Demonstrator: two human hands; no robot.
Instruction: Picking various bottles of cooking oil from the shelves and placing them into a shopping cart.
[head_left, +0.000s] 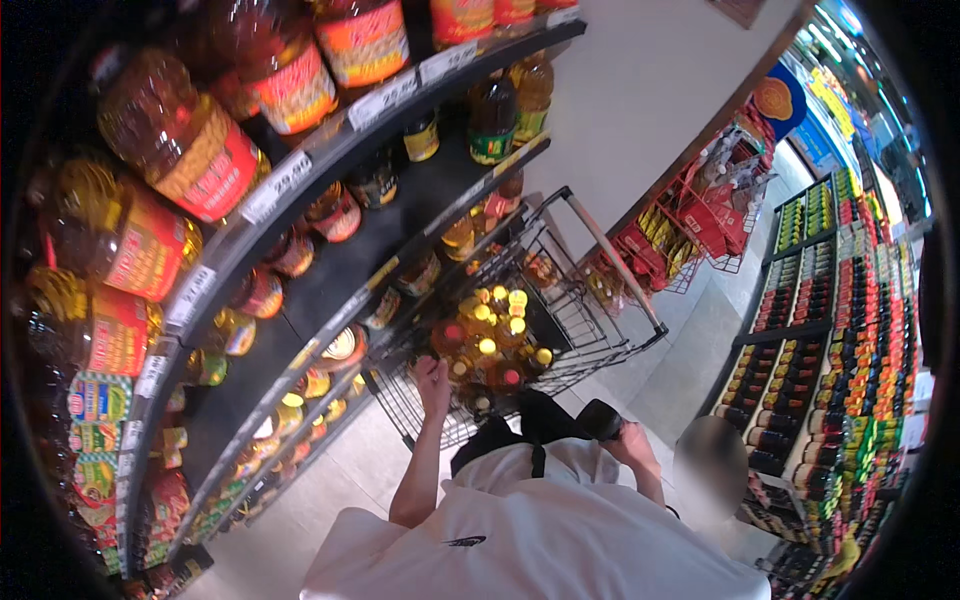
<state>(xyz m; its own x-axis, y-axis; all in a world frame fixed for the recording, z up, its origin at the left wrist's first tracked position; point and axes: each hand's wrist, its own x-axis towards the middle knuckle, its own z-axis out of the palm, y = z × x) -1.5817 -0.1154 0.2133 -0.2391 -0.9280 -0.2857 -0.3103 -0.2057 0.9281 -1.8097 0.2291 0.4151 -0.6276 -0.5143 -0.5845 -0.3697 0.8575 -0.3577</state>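
Note:
My left hand (433, 381) hangs over the near left side of a metal wire shopping cart (600, 341), fingers loosely curled and apart, with nothing visible in them. Inside the cart, several bottles of amber liquid (487, 346) stand close together, most with yellow caps and a few with red ones. To the right, outside the cart, my right hand (634, 448) grips a black handheld object (598, 420) at waist height. That object is too dark to identify further.
A curved shelf unit (300, 187) on my left carries large oil bottles (184, 142), with smaller jars (334, 211) below. Past the cart stands a red wire rack of packets (667, 232). Tall shelves of bottles (795, 367) line the right side. Tiled floor (667, 360) lies between.

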